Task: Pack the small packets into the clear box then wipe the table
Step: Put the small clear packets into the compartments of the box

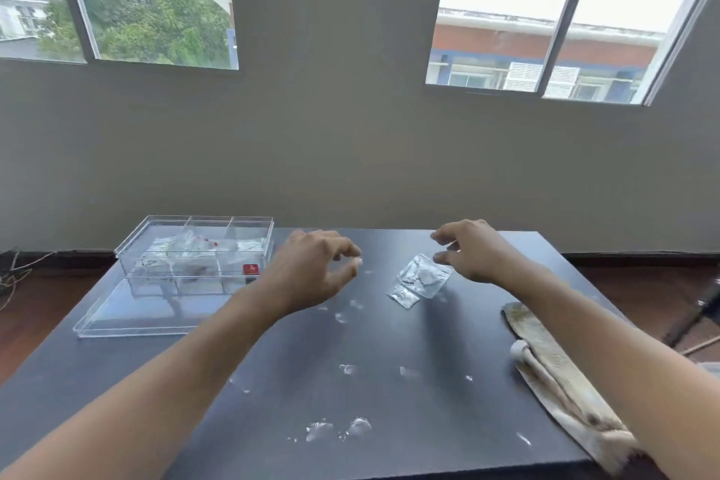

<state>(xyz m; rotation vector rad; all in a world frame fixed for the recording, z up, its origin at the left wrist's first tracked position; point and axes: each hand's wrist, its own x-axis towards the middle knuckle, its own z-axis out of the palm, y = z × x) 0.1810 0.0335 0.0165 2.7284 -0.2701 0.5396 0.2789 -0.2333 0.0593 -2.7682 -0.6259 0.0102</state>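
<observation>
A clear box (195,245) with dividers stands at the far left of the dark table (389,394), several packets inside. Its clear lid (128,314) lies flat in front of it. Small clear packets (422,279) lie together on the table right of centre. My left hand (315,269) hovers between box and packets, fingers curled apart, holding nothing. My right hand (473,251) hangs just above and to the right of the packets, fingers spread; contact with them is not visible.
A dirty beige cloth (561,378) lies along the table's right edge under my right forearm. White smears (337,429) spot the tabletop near the front and middle. A grey wall with windows rises behind the table.
</observation>
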